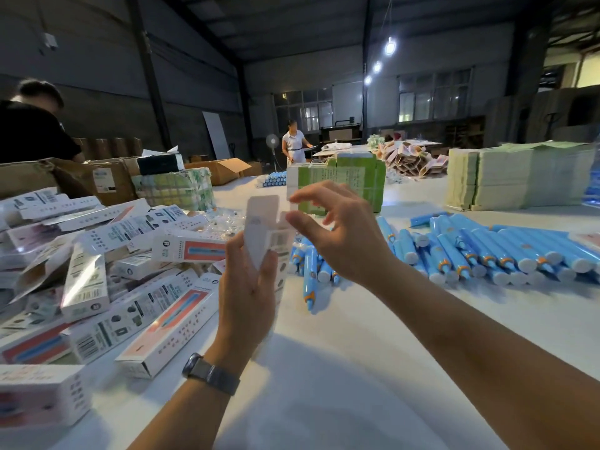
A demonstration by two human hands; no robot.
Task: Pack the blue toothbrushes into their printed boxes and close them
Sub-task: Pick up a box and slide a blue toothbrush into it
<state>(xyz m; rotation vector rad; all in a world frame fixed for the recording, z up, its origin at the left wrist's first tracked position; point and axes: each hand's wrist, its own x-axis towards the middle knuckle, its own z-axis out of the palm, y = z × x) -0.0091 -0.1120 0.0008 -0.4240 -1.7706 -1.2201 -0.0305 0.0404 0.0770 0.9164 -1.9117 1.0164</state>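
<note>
My left hand (248,280) grips a white printed box (264,228) and holds it upright above the table, its top flap standing open. My right hand (337,232) hovers at the box's open top with loosely curled fingers, the fingertips close to a side flap; nothing is held in it. Blue toothbrushes (487,251) with white end caps and orange rings lie in a long row on the right. A smaller heap of blue toothbrushes (311,264) lies just behind the box. A pile of printed boxes (107,271) covers the left of the table.
The white table (373,336) stretches forward. Green bundled cartons (337,183) and pale stacked packs (519,173) stand farther back. Brown cardboard boxes (110,180) sit at the back left. One person in black is at the far left, another stands in the distance.
</note>
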